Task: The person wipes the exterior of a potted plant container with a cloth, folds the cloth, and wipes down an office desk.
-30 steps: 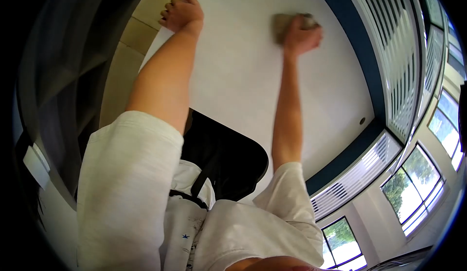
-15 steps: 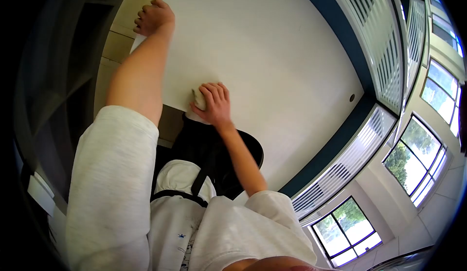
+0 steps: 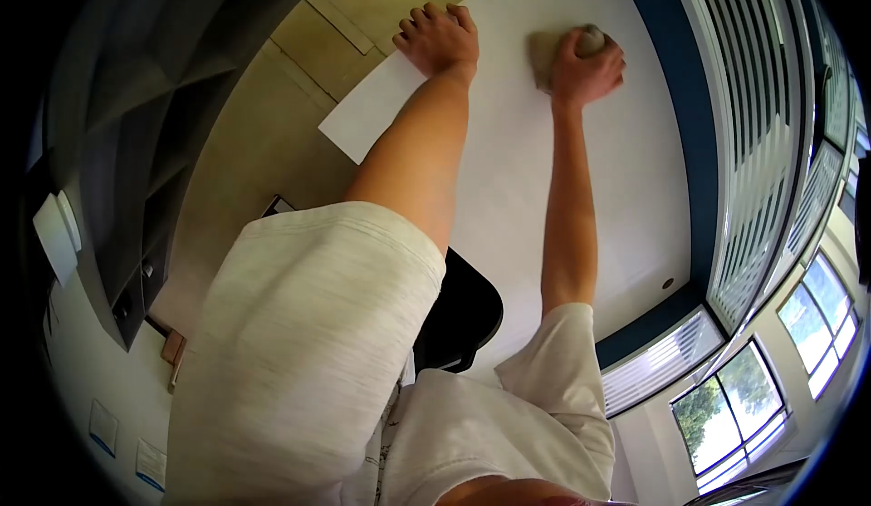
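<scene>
In the head view, my right hand [image 3: 588,72] is closed on a bunched grey-beige cloth [image 3: 543,57] near the far right part of the white tabletop [image 3: 508,152]. Part of the cloth bulges up between thumb and fingers, and its left side is blurred. My left hand [image 3: 439,41] lies at the tabletop's left edge, its fingers curled over that edge and the thumb on the upper side. The undersides of both hands are hidden.
A blue strip [image 3: 699,143] and a white slatted panel [image 3: 758,188] border the tabletop on the right. A black chair [image 3: 467,311] is below the table's near edge. Dark shelving [image 3: 136,161] stands left, beyond a tiled floor [image 3: 263,134]. A round hole [image 3: 668,284] marks the tabletop.
From the near edge half a second ago, my right hand has moved back to the far side with the cloth. The view has shifted left, showing more floor; my left hand stays by the edge.
</scene>
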A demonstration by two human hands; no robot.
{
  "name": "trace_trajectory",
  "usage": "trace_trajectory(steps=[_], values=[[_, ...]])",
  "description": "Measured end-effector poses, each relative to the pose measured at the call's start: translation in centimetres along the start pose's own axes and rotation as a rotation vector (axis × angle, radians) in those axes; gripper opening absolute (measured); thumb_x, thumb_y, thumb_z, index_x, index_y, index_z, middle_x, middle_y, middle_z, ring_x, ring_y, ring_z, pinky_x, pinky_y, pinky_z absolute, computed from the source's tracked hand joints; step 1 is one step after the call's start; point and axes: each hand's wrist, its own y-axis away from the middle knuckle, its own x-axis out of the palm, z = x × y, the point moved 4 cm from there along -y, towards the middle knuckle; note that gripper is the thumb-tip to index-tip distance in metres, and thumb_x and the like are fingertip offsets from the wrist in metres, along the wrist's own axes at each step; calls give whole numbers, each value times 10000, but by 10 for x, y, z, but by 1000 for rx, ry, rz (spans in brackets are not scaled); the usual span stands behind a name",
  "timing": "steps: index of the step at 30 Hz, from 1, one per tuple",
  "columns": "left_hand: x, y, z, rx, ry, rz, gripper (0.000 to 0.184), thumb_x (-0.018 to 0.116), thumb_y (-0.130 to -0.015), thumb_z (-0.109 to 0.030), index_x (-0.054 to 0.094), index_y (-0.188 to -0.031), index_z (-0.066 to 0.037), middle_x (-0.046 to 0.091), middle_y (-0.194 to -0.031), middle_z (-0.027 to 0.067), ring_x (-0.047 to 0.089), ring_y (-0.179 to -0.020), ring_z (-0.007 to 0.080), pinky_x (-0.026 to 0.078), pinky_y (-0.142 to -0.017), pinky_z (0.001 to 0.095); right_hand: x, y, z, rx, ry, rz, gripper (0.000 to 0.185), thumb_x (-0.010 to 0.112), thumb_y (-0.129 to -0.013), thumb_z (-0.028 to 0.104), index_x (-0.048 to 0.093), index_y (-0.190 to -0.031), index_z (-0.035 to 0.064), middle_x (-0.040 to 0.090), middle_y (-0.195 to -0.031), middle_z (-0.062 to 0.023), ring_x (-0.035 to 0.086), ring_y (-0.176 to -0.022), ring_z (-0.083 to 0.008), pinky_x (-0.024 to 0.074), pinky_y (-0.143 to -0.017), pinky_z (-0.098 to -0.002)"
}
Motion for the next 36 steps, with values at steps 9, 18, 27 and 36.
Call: trace_trajectory(steps=[9,18,27,36], values=[[0,3,-2,29,-39,-209,409,489,-969,-394,722,-961,-59,710,-1043,121,623,-1025,324,426,-922,473,6,27,65,75,-171,-27,511,811,-819,438,651,-1123,60,663,-1078,-88,602,-1092,-323,416,-1031,-477],[-12,-5,-1,34,-9,-154,432,487,-949,-391,751,-891,-53,755,-1011,168,682,-970,363,453,-895,516,-16,57,77,131,-343,12,524,842,-797,383,639,-1154,58,640,-1112,-91,573,-1098,-325,397,-1047,-465],[-3,-16,8,0,-102,-129,537,402,-1002,-428,764,-1068,-37,747,-1142,159,664,-1089,367,442,-991,525,-96,153,59,214,-343,143,574,857,-803,360,610,-1232,68,632,-1179,-102,565,-1117,-333,391,-1053,-478],[-16,-11,4,-4,-119,22,562,352,-1021,-429,747,-1130,-43,729,-1213,152,647,-1161,373,415,-1057,552,-250,298,-47,3,-218,428,633,893,-763,311,614,-1271,56,670,-1254,-120,626,-1171,-342,460,-1029,-500]])
